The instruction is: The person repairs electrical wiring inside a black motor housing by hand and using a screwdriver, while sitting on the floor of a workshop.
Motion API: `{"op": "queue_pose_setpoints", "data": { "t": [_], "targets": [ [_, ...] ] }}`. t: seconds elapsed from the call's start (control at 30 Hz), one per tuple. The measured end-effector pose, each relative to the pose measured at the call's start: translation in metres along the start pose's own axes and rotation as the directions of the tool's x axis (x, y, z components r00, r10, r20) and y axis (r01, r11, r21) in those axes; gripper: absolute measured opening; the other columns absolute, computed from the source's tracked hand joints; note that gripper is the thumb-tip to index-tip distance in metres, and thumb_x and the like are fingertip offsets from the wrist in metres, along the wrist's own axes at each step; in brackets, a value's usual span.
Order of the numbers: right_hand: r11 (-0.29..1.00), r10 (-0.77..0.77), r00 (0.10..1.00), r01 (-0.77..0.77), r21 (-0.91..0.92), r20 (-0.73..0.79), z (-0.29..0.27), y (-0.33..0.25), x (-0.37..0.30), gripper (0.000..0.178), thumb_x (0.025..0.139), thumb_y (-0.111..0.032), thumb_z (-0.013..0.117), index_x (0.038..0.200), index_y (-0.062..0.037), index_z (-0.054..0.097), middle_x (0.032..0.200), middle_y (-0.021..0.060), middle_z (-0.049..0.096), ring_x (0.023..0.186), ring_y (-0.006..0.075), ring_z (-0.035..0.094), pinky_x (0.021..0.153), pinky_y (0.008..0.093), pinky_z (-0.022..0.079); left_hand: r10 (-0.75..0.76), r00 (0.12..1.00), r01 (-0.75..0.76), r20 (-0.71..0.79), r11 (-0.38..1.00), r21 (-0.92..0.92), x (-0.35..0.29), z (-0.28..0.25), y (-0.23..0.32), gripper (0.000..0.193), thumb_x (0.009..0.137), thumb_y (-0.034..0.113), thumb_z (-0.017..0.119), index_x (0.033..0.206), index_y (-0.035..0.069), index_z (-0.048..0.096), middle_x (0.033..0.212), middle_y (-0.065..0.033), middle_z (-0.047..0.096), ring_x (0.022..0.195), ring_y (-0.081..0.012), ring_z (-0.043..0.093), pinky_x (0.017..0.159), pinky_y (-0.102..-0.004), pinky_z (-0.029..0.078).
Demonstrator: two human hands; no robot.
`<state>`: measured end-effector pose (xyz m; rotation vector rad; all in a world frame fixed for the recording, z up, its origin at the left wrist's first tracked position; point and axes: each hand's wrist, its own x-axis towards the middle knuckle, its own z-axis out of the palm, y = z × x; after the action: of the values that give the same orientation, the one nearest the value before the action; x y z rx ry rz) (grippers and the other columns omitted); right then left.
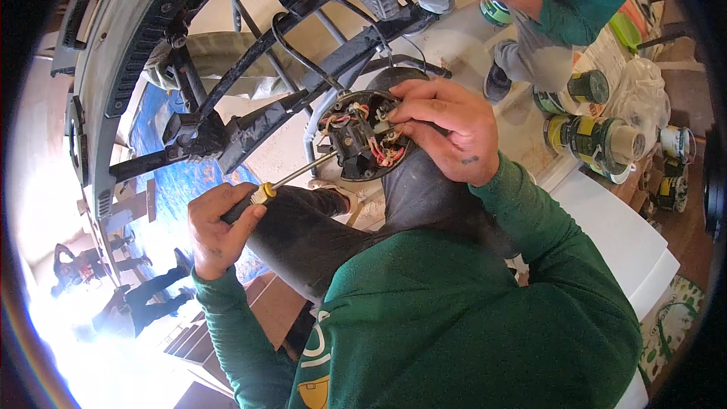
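A screwdriver [291,176] with a yellow and black handle is gripped in my left hand [219,223]. Its metal shaft slants up to the right, and the tip meets the lower left of a round black housing [353,153]. Red, white and dark wires are bunched inside this housing, around black blocks. My right hand [454,130] is closed at the housing's right side, thumb and fingers pinching near its rim. Whether they hold the rim or a small part there is partly hidden. The housing sits above my knees, beside a black tubular metal frame [261,125].
A second person in a green top [575,0] is close by at the upper right. Several paint cans [591,136] and a plastic bag [644,95] stand to the right. Blue sheeting [170,185] covers floor at left, near cardboard [276,299]. More people [148,299] are at the far left.
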<state>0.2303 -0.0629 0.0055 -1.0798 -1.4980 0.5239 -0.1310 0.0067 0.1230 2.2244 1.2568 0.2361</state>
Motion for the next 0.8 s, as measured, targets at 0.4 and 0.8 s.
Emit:
{"op": "queue_pose_setpoints", "data": {
  "t": [0.4, 0.8],
  "targets": [
    [0.992, -0.122, 0.991, 0.122, 0.014, 0.057, -0.003, 0.011, 0.007, 0.034, 0.08, 0.002, 0.089, 0.111, -0.0093, 0.081, 0.103, 0.0118, 0.076, 0.098, 0.0306, 0.078, 0.08, 0.038, 0.062, -0.191, 0.966, 0.228, 0.176, 0.949, -0.218, 0.012, -0.007, -0.015, 0.031, 0.088, 0.019, 0.084, 0.107, -0.006, 0.081, 0.088, -0.0134, 0.078, 0.08, -0.0183, 0.07, 0.077, -0.0344, 0.054],
    [0.999, 0.038, 0.998, -0.037, 0.02, -0.056, 0.002, 0.005, -0.001, 0.032, 0.081, -0.006, 0.091, 0.11, -0.0047, 0.08, 0.107, 0.0147, 0.079, 0.1, 0.0323, 0.078, 0.086, 0.0398, 0.061, -0.157, 0.974, 0.178, 0.16, 0.977, -0.121, 0.012, -0.009, -0.001, 0.033, 0.087, 0.021, 0.085, 0.106, -0.006, 0.081, 0.086, -0.0159, 0.076, 0.077, -0.0224, 0.07, 0.076, -0.0364, 0.054]
  ]
}}
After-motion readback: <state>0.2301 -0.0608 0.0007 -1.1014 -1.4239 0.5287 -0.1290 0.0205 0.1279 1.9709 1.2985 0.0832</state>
